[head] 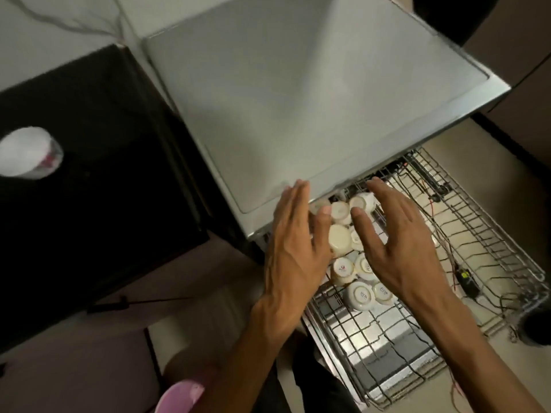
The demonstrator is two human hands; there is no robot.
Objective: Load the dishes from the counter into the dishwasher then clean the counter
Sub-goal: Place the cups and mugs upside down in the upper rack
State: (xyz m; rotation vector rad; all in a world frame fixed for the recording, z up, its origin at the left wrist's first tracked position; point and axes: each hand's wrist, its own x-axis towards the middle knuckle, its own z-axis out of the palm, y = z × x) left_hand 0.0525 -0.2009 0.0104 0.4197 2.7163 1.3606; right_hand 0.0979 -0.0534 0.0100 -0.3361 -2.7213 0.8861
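white ceramic cups (359,295), turned bottom up, sit clustered in the near left part of a pulled-out wire dishwasher rack (489,257), from its front left corner back to the edge where the rack slides under the grey metal top of the dishwasher (298,93). some cup bases carry small printed marks, too small to read. the left hand (293,248) hovers palm down over the left edge of the cluster, its fingers straight and held close together, fingertips reaching the front lip of the dishwasher top; whether they touch the lip or a cup cannot be told. the right hand (399,242) is stretched over the right side of the cups, fingers straight and slightly spread, thumb pointing toward the left hand, holding nothing. the right half of the rack holds only bare tines. thin dark wires and a small black box (465,278) lie across its right edge. left of the dishwasher stands a black cabinet (98,174) with a blurred white container (28,156) at its left edge. a pink rounded object (182,396) shows at the bottom.
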